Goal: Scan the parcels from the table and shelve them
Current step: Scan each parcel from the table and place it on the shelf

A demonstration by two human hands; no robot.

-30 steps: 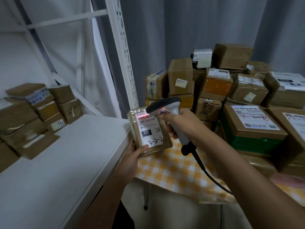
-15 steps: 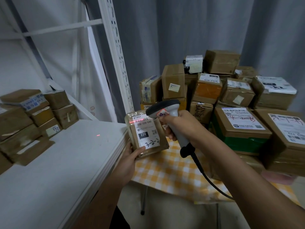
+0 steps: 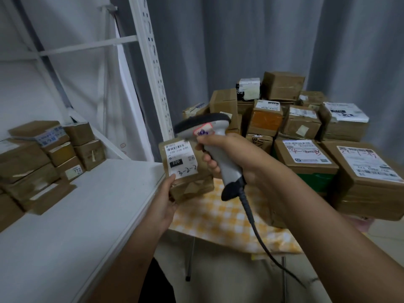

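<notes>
My left hand (image 3: 167, 200) holds a small brown parcel (image 3: 188, 171) from below, its white label with "220" and handwriting facing me. It hovers just past the right edge of the white shelf (image 3: 87, 215). My right hand (image 3: 229, 154) grips the grey handle of a barcode scanner (image 3: 209, 136), whose dark head sits just above the parcel's label. A black cable hangs from the scanner's handle. No red scan light shows on the label.
Several brown parcels (image 3: 43, 158) are stacked at the shelf's back left. A table with a yellow checked cloth (image 3: 229, 217) carries a big pile of cardboard parcels (image 3: 306, 132). A white perforated shelf upright (image 3: 150, 68) rises between them. Grey curtains hang behind.
The red scan line that lay on the label has gone. The parcel and scanner have stayed together near the shelf's edge while my view has swung slightly left and down.
</notes>
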